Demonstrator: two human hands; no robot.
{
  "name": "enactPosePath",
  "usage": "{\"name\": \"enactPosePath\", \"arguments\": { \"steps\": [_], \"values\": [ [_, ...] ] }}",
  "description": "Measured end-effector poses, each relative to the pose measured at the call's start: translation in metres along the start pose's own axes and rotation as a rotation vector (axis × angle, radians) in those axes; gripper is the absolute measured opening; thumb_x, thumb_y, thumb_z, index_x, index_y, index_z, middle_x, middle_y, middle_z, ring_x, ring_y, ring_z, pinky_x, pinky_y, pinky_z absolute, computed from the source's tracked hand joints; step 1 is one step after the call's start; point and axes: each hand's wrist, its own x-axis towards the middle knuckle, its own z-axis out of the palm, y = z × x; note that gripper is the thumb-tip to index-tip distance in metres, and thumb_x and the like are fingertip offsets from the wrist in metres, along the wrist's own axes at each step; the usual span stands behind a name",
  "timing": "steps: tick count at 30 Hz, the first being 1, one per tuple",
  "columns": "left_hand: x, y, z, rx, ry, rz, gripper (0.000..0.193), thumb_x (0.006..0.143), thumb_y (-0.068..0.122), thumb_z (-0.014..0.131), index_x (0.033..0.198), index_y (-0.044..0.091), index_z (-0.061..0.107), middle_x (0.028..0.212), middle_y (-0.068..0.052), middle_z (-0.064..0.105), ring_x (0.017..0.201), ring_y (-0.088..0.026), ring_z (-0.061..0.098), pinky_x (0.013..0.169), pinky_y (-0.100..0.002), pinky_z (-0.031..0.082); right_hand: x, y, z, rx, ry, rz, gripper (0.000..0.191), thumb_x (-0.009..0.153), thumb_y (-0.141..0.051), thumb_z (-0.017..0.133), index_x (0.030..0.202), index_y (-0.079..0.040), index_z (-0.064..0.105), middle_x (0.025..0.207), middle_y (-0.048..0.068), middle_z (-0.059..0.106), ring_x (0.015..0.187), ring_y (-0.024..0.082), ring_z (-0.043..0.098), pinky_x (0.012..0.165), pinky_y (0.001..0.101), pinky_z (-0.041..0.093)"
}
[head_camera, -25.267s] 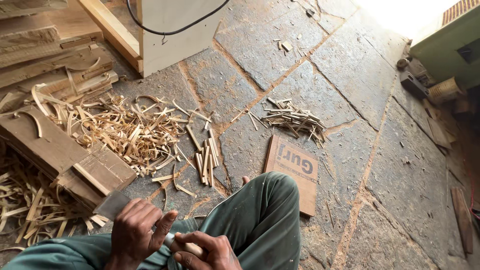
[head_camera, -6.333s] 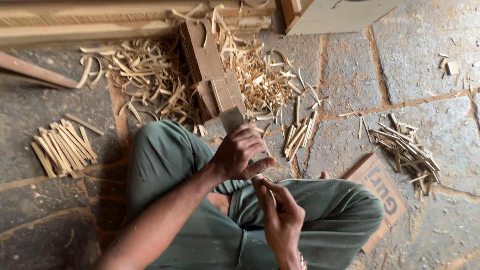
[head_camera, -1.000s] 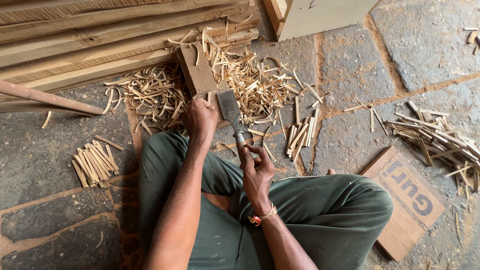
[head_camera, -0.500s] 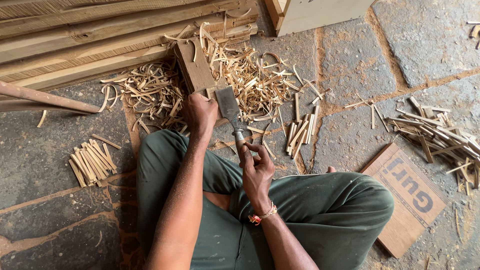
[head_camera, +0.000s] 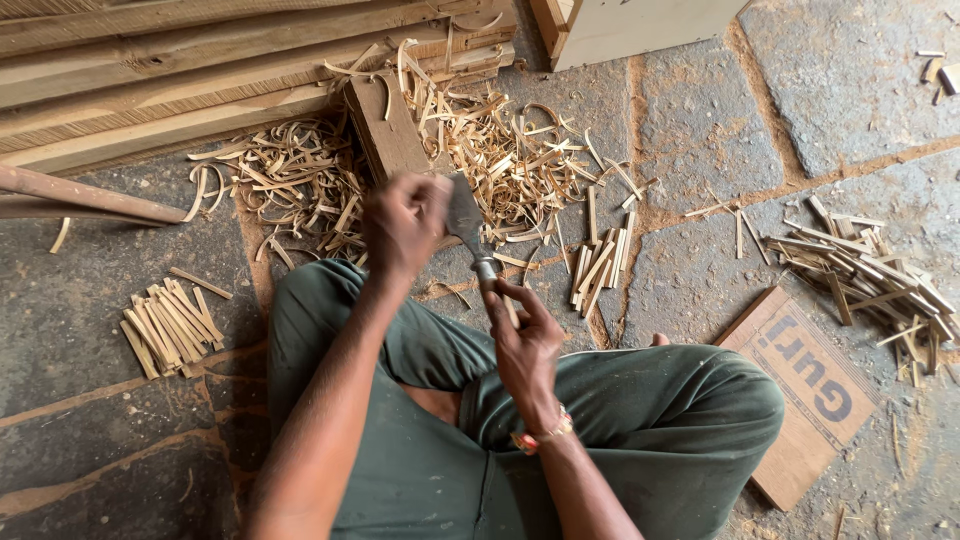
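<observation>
I sit cross-legged in green trousers (head_camera: 640, 420) on a stone floor. My right hand (head_camera: 522, 335), with a bracelet at the wrist, grips the handle of a flat metal chisel (head_camera: 466, 218) whose blade points away from me. My left hand (head_camera: 402, 225) is curled into a fist right beside the blade on its left. It is blurred by motion, and what it holds is hidden. Both hands are above my left knee, in front of a wooden block (head_camera: 385, 130) ringed by curled wood shavings (head_camera: 290, 185).
Cut sticks lie in bundles at the left (head_camera: 165, 325), in the middle (head_camera: 600, 265) and at the right (head_camera: 870, 280). A printed brown board (head_camera: 800, 390) lies by my right knee. Long planks (head_camera: 200, 60), a round pole (head_camera: 90, 195) and a pale box (head_camera: 640, 25) line the far side.
My left hand is now blurred with quick motion beside the blade. My right hand and the chisel stay in nearly the same spot.
</observation>
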Motion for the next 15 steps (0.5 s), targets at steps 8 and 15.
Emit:
{"name": "enactPosePath", "arguments": {
  "steps": [8,15],
  "values": [
    [-0.068,0.035,0.024,-0.237,-0.293,0.67,0.065,0.106,0.059,0.044,0.066,0.013,0.066,0.064,-0.007,0.064,0.065,-0.022,0.064,0.1,-0.049,0.054,-0.063,-0.014,-0.045,0.049,-0.032,-0.034,0.028,0.098,-0.015,0.069,0.12,0.0,0.078,0.06,0.004,0.065,0.051,0.004,0.044,0.046,0.0229,0.025],
    [-0.082,0.034,0.011,-0.294,-0.295,0.663,0.063,0.104,0.05,0.062,0.057,0.009,0.055,0.057,-0.009,0.054,0.062,-0.027,0.058,0.081,-0.046,0.053,-0.081,-0.016,-0.037,0.075,-0.016,0.034,0.031,0.096,-0.012,0.069,0.123,0.001,0.075,0.071,0.001,0.07,0.06,0.003,0.052,0.052,0.0212,0.038]
  ]
}}
